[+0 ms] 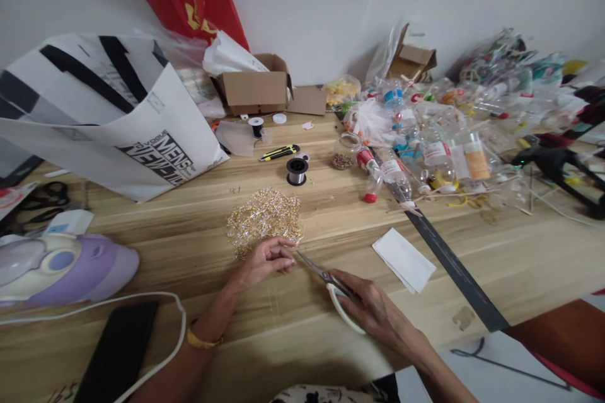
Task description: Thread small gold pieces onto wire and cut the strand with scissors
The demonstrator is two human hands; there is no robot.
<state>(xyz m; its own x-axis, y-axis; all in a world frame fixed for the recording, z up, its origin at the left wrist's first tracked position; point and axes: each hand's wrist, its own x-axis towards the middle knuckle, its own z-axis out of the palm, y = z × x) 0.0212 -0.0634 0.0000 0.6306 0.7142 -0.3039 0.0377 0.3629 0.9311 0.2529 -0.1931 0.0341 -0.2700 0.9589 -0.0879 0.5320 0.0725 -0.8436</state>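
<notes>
A loose heap of gold and clear bead strands (265,217) lies on the wooden table in front of me. My left hand (271,257) is at the heap's near edge, fingers bent and thumb drawn in toward them. Whatever thin piece is between those fingertips is too small to make out. In my right hand (373,305) is a pair of scissors (326,276) with white handles. Their narrow blades point up and left, with the tips close to my left fingertips. Beyond the heap stands a black spool of silvery wire (297,172).
A yellow-black utility knife (278,152) and another spool (256,126) lie farther back. Plastic bottles (397,176) clutter the right; white paper (404,259) lies nearer. A large white bag (142,145), purple-white device (80,264), white cable (182,321) and black phone (118,352) occupy the left.
</notes>
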